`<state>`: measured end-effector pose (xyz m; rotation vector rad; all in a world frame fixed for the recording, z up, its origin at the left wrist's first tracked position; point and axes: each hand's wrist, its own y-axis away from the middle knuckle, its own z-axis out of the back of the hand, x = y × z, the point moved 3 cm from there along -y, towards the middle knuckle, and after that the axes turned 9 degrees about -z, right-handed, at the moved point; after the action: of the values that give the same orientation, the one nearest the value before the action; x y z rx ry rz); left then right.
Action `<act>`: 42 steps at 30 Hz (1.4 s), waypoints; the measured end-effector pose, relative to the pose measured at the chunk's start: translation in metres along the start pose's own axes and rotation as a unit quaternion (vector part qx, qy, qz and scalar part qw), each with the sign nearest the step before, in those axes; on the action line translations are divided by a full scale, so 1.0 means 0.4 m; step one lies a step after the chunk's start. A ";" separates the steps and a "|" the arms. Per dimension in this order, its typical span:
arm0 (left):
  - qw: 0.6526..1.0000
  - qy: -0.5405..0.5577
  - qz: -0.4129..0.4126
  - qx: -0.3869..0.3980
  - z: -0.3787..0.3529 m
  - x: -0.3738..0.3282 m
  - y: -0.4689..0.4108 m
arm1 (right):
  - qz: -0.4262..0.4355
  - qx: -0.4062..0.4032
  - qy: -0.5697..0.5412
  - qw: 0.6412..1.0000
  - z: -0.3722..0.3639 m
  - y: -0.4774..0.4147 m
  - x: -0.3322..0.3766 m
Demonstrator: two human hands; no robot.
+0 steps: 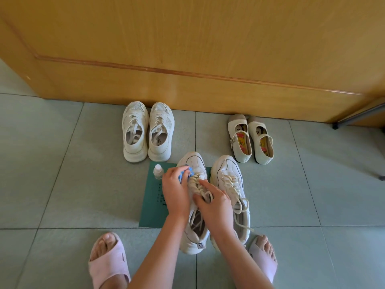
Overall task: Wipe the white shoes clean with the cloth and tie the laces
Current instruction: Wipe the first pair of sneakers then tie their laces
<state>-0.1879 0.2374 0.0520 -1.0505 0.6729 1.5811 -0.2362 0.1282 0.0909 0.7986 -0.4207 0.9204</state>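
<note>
Two white shoes sit side by side on the floor (62,184), close to the person's feet. The first white shoe (194,161) lies partly on a green mat (154,201). The second white shoe (227,174) is just beside it. The left hand (175,190) grips a blue cloth (184,174) and presses it on the top of the first shoe. The right hand (216,205) rests on the laces (198,182) with its fingers spread, and it grips nothing.

The cloth looks soft and squashy, so it is best bunched in the fist. The shoe looks light, so it may slide when rubbed; a firm hand on its middle should steady it. The laces are thin and floppy, and look easiest to take by pinching near the ends. A small bottle (158,171) stands near and could tip.
</note>
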 end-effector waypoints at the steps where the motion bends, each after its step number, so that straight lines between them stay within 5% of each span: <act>1: 1.000 0.004 -0.001 0.001 0.006 -0.001 0.006 | -0.001 0.001 0.002 1.000 0.000 0.000 -0.001; 15: 0.994 0.084 0.065 -0.017 0.068 -0.016 0.120 | -0.013 0.020 -0.002 1.000 -0.006 -0.008 -0.019; 20: 0.994 0.099 0.003 -0.048 0.047 -0.066 -0.006 | -0.015 0.032 -0.014 0.999 -0.008 -0.012 -0.026; 24: 0.997 0.033 -0.070 0.019 -0.016 -0.086 -0.158 | -0.025 0.034 -0.020 0.999 -0.008 -0.017 -0.032; 28: 0.995 -0.038 -0.036 0.081 -0.067 -0.014 -0.194 | -0.025 0.036 -0.023 0.999 -0.014 -0.022 -0.040; 42: 0.996 -0.085 -0.027 0.006 -0.021 0.012 -0.023 | -0.012 0.030 -0.022 0.999 -0.016 -0.019 -0.037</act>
<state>-0.1767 0.2351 0.0448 -0.9066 0.5323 1.5968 -0.2381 0.1222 0.0741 0.8780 -0.4233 0.8975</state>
